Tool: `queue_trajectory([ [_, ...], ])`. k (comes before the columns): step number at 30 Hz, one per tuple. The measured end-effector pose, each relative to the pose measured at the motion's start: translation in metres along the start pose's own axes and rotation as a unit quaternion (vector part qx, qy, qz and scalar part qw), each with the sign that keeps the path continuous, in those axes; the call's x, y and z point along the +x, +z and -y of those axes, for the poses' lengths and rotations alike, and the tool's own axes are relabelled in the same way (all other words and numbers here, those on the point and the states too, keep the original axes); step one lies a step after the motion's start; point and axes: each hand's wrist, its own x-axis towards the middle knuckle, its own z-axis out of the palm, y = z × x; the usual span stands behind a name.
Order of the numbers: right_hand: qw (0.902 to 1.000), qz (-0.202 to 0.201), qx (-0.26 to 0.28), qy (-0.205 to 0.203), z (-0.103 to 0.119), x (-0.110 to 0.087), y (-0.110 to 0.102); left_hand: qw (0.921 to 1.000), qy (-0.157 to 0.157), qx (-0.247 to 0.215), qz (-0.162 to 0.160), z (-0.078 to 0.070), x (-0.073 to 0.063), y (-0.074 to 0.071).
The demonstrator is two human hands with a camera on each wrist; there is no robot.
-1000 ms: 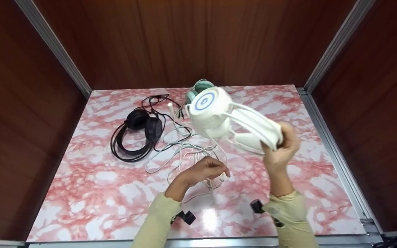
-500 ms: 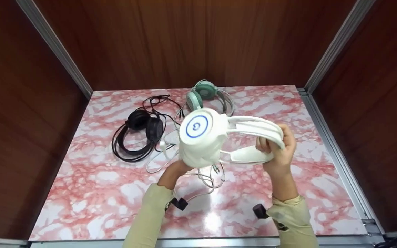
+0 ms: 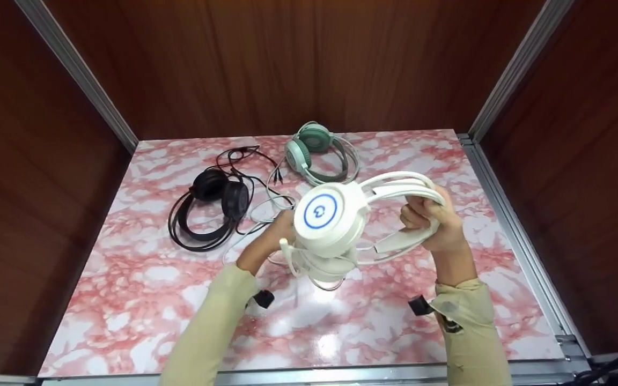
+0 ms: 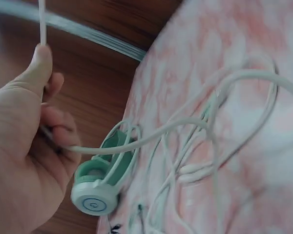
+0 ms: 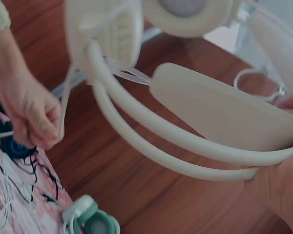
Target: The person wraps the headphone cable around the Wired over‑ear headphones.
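Head view: white headphones (image 3: 341, 225), earcup (image 3: 317, 212) ringed in blue, held above pink-and-white marbled tabletop (image 3: 169, 311); right hand (image 3: 443, 228) grips headband (image 3: 406, 189). Brown wood-grain walls (image 3: 309, 64), grey metal rails (image 3: 516, 69) at corners. Left wrist: left hand (image 4: 34, 141) pinches white cable (image 4: 136, 144). Right wrist: headband twin-railed, smooth pale strap (image 5: 219, 107) alongside.
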Motion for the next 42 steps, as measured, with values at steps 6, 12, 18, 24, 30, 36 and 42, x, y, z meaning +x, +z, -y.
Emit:
queue_trajectory([
  [6,0.9972,0.035,0.025,0.062,-0.003,0.001,-0.021,0.9852,0.042,0.164,0.024,-0.010,0.017,-0.027],
  [12,0.9849,0.024,-0.096,0.142,-0.001,-0.001,-0.027,0.9558,-0.009,0.291,0.039,-0.032,0.032,-0.051],
  [18,0.9186,-0.043,-0.331,0.212,-0.006,0.001,-0.022,0.9512,-0.023,0.297,0.080,-0.070,0.041,-0.073],
  [24,0.8554,-0.162,-0.444,0.212,-0.017,0.000,-0.021,0.9661,-0.042,0.249,0.056,-0.103,0.034,-0.084],
  [30,0.7979,-0.284,-0.513,0.141,-0.027,0.002,-0.018,0.9778,-0.077,0.194,0.016,-0.120,0.022,-0.069],
  [36,0.7524,-0.364,-0.547,0.052,-0.027,0.010,-0.001,0.9770,-0.094,0.190,-0.028,-0.126,0.002,-0.043],
  [42,0.7509,-0.423,-0.506,-0.029,-0.029,0.004,-0.014,0.9892,-0.105,0.097,-0.034,-0.121,-0.015,-0.003],
])
